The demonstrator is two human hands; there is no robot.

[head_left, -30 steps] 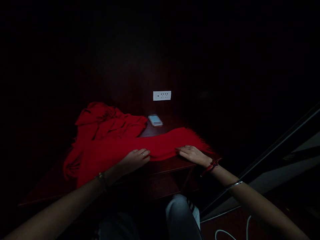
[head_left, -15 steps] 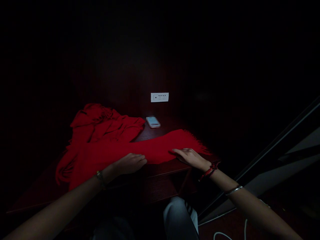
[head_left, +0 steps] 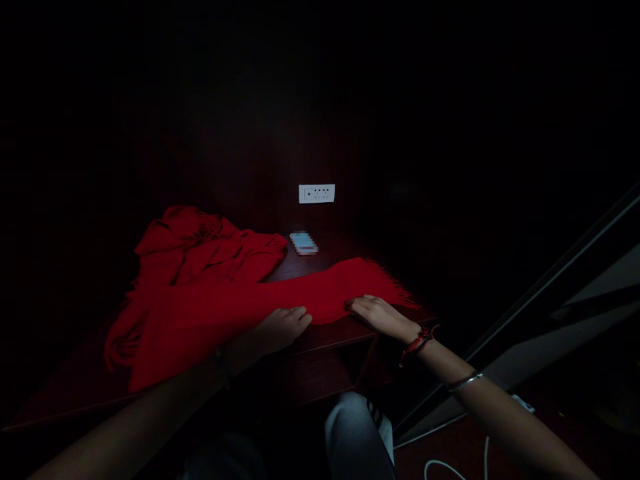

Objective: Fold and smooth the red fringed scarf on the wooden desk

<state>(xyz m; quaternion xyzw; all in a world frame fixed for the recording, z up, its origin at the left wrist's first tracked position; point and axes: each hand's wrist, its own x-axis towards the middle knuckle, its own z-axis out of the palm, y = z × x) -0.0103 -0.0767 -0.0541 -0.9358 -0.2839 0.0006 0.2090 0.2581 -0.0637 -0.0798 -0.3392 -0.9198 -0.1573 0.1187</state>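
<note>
A red scarf (head_left: pixel 210 303) lies on a dark wooden table, its near part spread in a long flat strip with fringe at the right end. The rest is bunched in a heap at the back left. At the strip's near edge, my left hand (head_left: pixel 286 327) has its fingers curled closed on the cloth; a ring shows on one finger. My right hand (head_left: pixel 376 313) pinches the same edge further right, close to the fringed end, its fingertips partly hidden against the fabric.
Behind the strip lies a phone-like flat object (head_left: pixel 303 243), blurred out. A white socket panel (head_left: pixel 317 193) is on the dark wall. Below the table front are my knee (head_left: pixel 353 427) and, to the right, a white cable (head_left: pixel 443 465) on the floor. A slanted dark-framed panel (head_left: pixel 575 280) stands right.
My left hand has slid right along the scarf's near edge, closer to my right hand. My right hand's fingers have closed further on the cloth. The view has shifted slightly.
</note>
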